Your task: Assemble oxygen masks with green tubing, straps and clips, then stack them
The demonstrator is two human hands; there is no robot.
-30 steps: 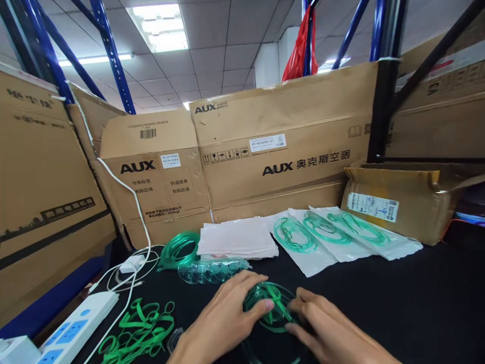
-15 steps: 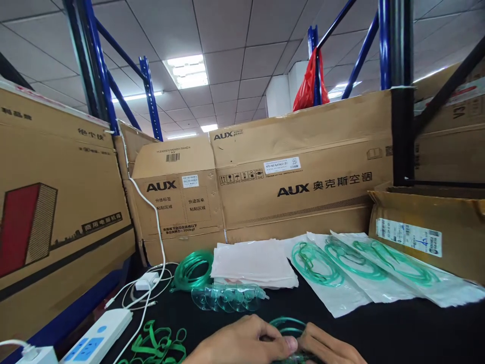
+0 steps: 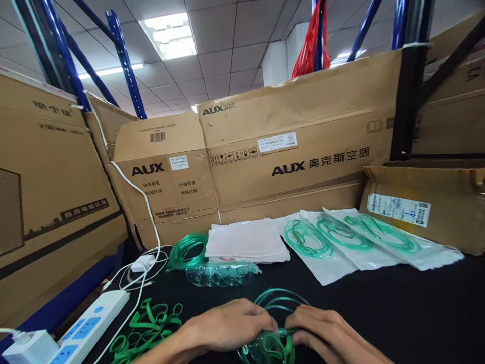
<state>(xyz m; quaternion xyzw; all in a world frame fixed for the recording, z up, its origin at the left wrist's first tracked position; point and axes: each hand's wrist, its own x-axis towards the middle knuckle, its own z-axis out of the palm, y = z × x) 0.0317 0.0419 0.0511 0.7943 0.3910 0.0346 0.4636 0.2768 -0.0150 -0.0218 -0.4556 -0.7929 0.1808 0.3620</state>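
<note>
At the near edge of the black table, my left hand [image 3: 237, 323] is closed, thumb and fingers pinched at the top of a clear green oxygen mask [image 3: 265, 349]. A green elastic strap [image 3: 290, 349] loops over the mask. My right hand [image 3: 326, 328] is closed from the other side, its fingers on the green tubing [image 3: 282, 293], which lies coiled just beyond both hands. The fingers partly hide where tubing and mask meet. The mask's lower part runs out of view.
A pile of green elastic straps [image 3: 147, 326] lies left, near a white power strip [image 3: 91, 328]. Beyond are a coil of tubing [image 3: 188, 250], nested clear masks [image 3: 223, 274], white pouches [image 3: 246, 241] and several bagged tubing sets [image 3: 310, 237]. Cardboard boxes [image 3: 413, 212] wall the back.
The view has tipped downward, so the table sits higher in the picture. More of the mask, its strap and the coiled tubing shows between my hands, which stay close together.
</note>
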